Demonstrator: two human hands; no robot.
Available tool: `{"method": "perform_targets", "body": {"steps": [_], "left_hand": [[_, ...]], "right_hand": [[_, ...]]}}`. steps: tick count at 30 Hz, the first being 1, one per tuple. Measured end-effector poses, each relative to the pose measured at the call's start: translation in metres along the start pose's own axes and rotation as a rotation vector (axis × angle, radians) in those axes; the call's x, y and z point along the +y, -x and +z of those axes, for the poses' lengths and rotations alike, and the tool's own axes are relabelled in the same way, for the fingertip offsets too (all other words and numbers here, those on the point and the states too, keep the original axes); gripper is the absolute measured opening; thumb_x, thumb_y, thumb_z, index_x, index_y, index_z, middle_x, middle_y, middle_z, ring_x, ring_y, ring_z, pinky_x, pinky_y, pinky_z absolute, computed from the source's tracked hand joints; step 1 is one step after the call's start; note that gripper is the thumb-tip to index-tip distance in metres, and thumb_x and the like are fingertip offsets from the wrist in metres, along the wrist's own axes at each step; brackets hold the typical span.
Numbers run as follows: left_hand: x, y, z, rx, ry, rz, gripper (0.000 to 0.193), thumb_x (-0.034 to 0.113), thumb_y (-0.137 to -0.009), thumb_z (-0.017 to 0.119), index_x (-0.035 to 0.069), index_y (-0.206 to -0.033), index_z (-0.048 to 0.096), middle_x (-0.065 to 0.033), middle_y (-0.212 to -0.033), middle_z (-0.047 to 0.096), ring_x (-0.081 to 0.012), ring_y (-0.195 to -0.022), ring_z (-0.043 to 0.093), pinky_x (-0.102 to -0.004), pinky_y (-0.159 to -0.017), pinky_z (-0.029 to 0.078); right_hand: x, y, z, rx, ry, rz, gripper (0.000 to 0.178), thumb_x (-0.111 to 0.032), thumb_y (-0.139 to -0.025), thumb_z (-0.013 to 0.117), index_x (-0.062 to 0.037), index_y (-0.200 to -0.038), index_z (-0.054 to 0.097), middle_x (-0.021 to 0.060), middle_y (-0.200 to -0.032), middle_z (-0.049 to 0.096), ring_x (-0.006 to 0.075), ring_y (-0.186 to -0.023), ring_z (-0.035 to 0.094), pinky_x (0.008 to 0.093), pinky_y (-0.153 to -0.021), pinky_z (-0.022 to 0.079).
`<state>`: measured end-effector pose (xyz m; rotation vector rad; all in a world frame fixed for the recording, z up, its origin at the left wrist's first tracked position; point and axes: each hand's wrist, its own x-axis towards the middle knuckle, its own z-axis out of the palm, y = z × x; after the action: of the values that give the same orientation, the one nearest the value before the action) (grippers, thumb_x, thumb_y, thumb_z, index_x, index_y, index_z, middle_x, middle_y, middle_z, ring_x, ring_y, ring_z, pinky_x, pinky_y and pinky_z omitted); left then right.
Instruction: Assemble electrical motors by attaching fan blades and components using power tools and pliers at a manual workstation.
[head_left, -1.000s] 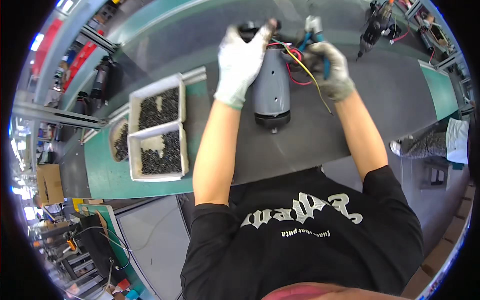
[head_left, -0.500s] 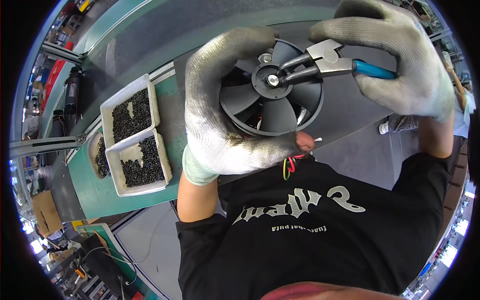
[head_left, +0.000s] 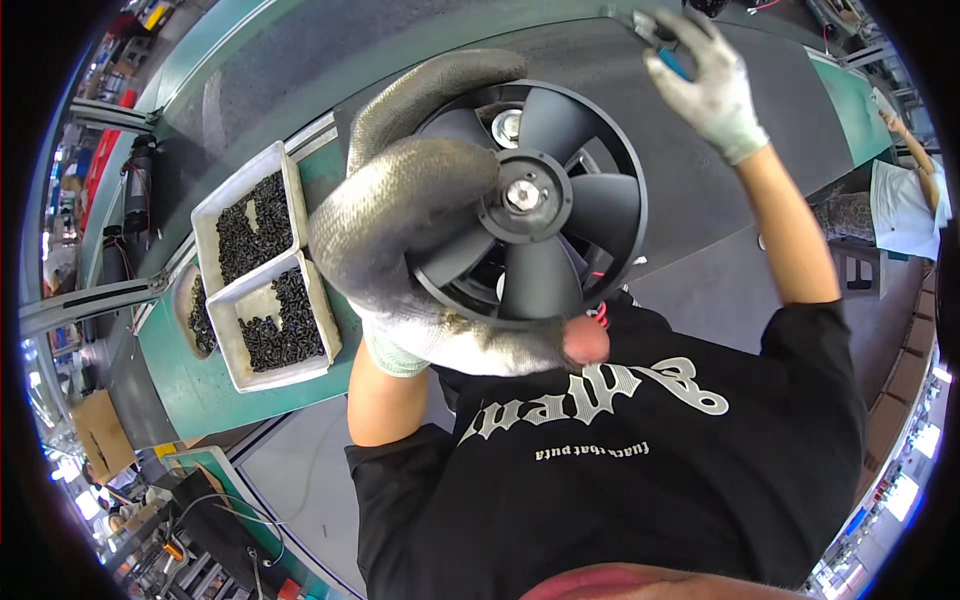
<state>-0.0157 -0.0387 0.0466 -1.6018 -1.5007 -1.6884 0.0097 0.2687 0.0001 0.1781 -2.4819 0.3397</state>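
My left hand [head_left: 400, 230], in a grey-white work glove with a bare thumb tip, grips a round black axial fan [head_left: 545, 265] by its rim, one finger lying across the blades to the hub. The fan's hub, with a shiny metal shaft end in its middle, faces up. Away at the upper right, over the dark belt, my gloved right hand [head_left: 705, 90] has a pair of circlip pliers [head_left: 672, 63] between thumb and fingers. Their teal handle shows; the metal head is small and blurred. Red wire peeks out below the fan.
Two white trays [head_left: 298, 180] of small black parts stand on the green bench [head_left: 200, 400] at left, with a smaller container [head_left: 190, 320] beside them. A dark belt [head_left: 760, 190] runs behind the fan. At far right another person's arm [head_left: 912, 150] is visible.
My right hand has taken the pliers off the fan's hub and swung them far up and away. My left hand has shifted the fan slightly down and left, with a finger now across the blades.
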Motion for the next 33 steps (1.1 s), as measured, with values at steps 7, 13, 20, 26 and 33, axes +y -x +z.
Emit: {"method": "perform_targets", "body": {"steps": [7, 13, 20, 26, 33], "left_hand": [[-0.003, 0.014, 0.002, 0.046, -0.064, -0.033, 0.083, 0.057, -0.052, 0.091, 0.003, -0.099, 0.05, -0.0415, -0.104, 0.06, -0.0425, -0.096, 0.067, -0.0457, -0.084, 0.055], [-0.002, 0.008, 0.002, 0.074, 0.241, -0.039, 0.081, 0.028, -0.039, 0.099, -0.007, -0.101, 0.061, -0.0311, -0.111, 0.063, -0.0342, -0.096, 0.066, -0.0429, -0.09, 0.051], [0.005, 0.005, 0.002, 0.03, 0.21, -0.174, 0.103, 0.042, -0.048, 0.092, -0.002, -0.128, 0.042, -0.0263, -0.113, 0.062, -0.0326, -0.106, 0.063, -0.0402, -0.096, 0.049], [0.029, 0.007, 0.014, 0.191, 0.145, -0.336, 0.108, 0.034, -0.041, 0.094, -0.005, -0.129, 0.044, -0.0228, -0.118, 0.059, -0.0306, -0.111, 0.06, -0.0391, -0.097, 0.048], [0.0, 0.01, 0.005, 0.084, 0.029, -0.215, 0.118, 0.058, -0.049, 0.087, -0.005, -0.134, 0.036, -0.0217, -0.127, 0.053, -0.0311, -0.118, 0.056, -0.039, -0.105, 0.043]], "right_hand": [[-0.056, 0.068, 0.025, -0.034, -0.372, 0.07, 0.053, -0.023, -0.075, 0.073, -0.0047, -0.123, 0.062, 0.0158, -0.117, 0.062, 0.0321, -0.111, 0.059, 0.0411, -0.096, 0.049], [-0.121, 0.04, -0.004, -0.101, -1.315, -0.093, 0.09, -0.032, -0.079, 0.079, 0.0013, -0.146, 0.03, 0.0285, -0.139, 0.045, 0.0373, -0.127, 0.05, 0.0481, -0.105, 0.042], [-0.158, -0.046, -0.06, -0.604, -1.353, 0.439, 0.053, -0.023, -0.09, 0.062, 0.0006, -0.136, 0.049, 0.0129, -0.111, 0.061, 0.0195, -0.098, 0.061, 0.032, -0.087, 0.05], [-0.16, -0.078, -0.1, -0.983, -0.974, 0.479, 0.057, -0.01, -0.076, 0.064, -0.0016, -0.131, 0.055, 0.004, -0.096, 0.061, 0.0077, -0.077, 0.055, 0.0236, -0.064, 0.046], [-0.161, -0.068, -0.075, -0.707, -0.906, 0.258, 0.056, -0.012, -0.076, 0.065, -0.0002, -0.131, 0.054, 0.0073, -0.105, 0.064, 0.0123, -0.094, 0.06, 0.0246, -0.079, 0.05]]}}
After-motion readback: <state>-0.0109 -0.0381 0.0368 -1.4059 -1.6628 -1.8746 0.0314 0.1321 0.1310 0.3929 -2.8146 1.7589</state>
